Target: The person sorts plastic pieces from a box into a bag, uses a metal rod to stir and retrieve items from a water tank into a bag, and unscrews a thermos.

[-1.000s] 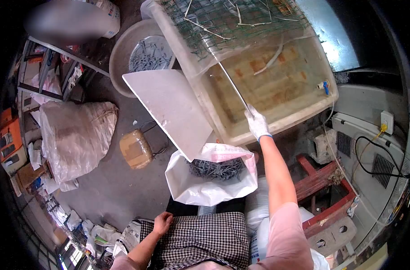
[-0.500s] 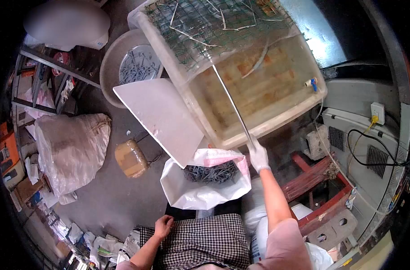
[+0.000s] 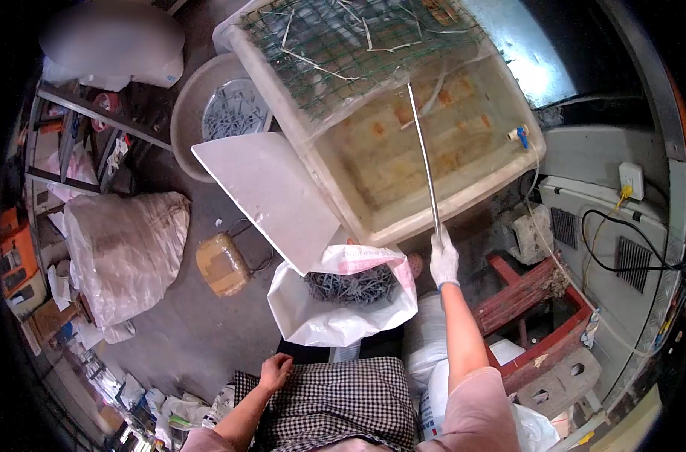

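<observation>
In a white glove, my right hand is closed around the lower end of a thin metal rod. The rod slants up and away over a pale plastic tub of shallow, brownish water. Its far tip is near the edge of the green wire mesh that lies across the tub's far part. My bare left hand rests by the checked apron on my lap, fingers curled, with nothing visible in them. In front of me stands an open white sack holding many dark grey nail-like pieces.
A white board leans between sack and tub. Behind it is a round basin with similar grey pieces. A taped brown package and a plastic-covered bundle lie left. A red frame and grey machine housing stand right.
My right hand has moved slightly right, and the rod's tip has swung right, away from the mesh to over the water. My left hand has barely moved.
</observation>
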### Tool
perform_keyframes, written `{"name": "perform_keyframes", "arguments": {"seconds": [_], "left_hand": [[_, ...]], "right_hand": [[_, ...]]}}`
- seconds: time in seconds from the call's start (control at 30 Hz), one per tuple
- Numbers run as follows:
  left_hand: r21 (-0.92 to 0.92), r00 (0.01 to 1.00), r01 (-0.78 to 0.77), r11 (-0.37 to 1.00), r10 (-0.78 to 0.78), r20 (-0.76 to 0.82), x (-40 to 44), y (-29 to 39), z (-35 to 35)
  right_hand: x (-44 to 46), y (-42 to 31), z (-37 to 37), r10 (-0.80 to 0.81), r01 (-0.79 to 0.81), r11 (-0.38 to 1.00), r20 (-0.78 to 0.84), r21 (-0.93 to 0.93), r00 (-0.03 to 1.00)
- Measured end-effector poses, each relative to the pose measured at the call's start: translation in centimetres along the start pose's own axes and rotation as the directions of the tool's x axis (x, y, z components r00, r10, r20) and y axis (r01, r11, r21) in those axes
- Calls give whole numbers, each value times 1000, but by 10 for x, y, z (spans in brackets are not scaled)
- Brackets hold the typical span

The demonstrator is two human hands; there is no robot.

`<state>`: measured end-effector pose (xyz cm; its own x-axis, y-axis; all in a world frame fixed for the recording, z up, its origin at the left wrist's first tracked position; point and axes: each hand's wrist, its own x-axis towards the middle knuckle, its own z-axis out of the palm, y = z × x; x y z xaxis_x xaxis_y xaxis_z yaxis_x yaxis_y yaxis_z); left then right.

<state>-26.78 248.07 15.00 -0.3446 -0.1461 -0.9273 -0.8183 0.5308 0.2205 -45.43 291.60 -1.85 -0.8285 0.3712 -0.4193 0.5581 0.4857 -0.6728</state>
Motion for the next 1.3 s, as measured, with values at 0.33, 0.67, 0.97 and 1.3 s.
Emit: {"name": "perform_keyframes", "arguments": {"seconds": [0.33,0.67,0.97,1.3], "left_hand": [[57,1000,25,998,-25,-3,3,-19,11],[9,1000,-29,1000,29,-9,4,-11,9],[80,997,-72,994,71,11,-7,18,1],[150,991,-123,981,129,-25,0,5,4]], "right_hand": [[133,-27,37,161,-162,987,21,25,987],[105,-19,2,-126,127,991,25,-34,992],[-157,9,-146,233,-160,765,37,-624,972],[-111,45,-64,-234,222,821,46,-526,971]]}}
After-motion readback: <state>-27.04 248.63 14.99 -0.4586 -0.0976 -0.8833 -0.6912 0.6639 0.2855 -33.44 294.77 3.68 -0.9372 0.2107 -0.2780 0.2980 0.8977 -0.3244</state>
